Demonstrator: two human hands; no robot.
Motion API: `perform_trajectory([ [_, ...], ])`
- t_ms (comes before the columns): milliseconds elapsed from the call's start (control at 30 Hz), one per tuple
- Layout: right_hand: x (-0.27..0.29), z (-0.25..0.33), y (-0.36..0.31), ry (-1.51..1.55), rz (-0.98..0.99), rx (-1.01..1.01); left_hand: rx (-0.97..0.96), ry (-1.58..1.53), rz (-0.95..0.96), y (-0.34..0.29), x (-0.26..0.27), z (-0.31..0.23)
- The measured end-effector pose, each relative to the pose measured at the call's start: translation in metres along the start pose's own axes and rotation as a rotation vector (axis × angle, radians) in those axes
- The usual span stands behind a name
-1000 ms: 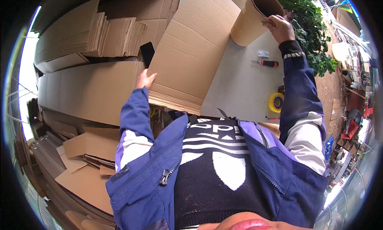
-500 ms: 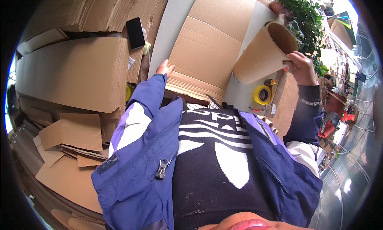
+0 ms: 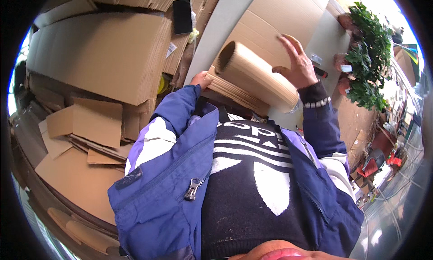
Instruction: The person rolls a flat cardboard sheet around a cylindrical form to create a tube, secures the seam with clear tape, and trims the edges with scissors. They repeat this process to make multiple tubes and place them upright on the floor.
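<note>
A creased brown cardboard sheet [image 3: 266, 23] lies on the pale work surface in front of me. Across its near part rests a hollow cardboard tube [image 3: 259, 73], tilted, with its dark open end toward the left. My left hand [image 3: 201, 80] grips the sheet's left near edge, close to the tube's open end; its fingers are partly hidden. Just above the tube's right half is my right hand [image 3: 296, 66], its fingers spread and holding nothing. Whether its thumb touches the tube I cannot tell.
Stacked cardboard [image 3: 97, 57] fills the left side, with a black phone [image 3: 182, 16] on it. A yellow roll [image 3: 163, 84] sits beside the stack. Potted leafy plants [image 3: 367, 57] line the right of the work surface, and a dark red-tipped object [image 3: 320, 72] lies near them.
The tube has swung left and come down onto the sheet. My right hand has let go of it and opened. The yellow tape roll at the right is now out of sight.
</note>
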State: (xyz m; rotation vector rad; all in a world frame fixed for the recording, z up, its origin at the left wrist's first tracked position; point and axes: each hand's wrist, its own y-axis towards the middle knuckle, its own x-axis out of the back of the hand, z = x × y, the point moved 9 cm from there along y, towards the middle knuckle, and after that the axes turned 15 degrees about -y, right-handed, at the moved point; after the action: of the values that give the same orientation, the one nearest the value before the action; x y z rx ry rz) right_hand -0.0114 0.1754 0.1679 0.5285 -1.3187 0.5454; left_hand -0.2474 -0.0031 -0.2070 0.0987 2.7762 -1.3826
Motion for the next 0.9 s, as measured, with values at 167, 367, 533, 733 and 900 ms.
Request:
perform_trajectory([
  [167,-0.150,-0.028,-0.092,-0.139,0.700,-0.199,0.014,-0.222,-0.109,-0.012,-0.005,0.005],
  [367,-0.152,0.005,-0.163,-0.245,0.420,-0.323,-0.327,-0.088,-0.124,0.005,0.001,0.014],
  [533,-0.149,-0.001,-0.171,-0.249,0.378,-0.228,-0.057,-0.456,-0.132,-0.008,-0.004,0.030],
  [733,-0.152,-0.124,-0.155,-0.062,0.371,-0.475,-0.099,-0.324,-0.121,-0.015,-0.003,0.015],
  [900,-0.157,-0.121,-0.114,-0.182,0.376,-0.296,-0.040,-0.553,-0.243,-0.031,-0.009,0.032],
])
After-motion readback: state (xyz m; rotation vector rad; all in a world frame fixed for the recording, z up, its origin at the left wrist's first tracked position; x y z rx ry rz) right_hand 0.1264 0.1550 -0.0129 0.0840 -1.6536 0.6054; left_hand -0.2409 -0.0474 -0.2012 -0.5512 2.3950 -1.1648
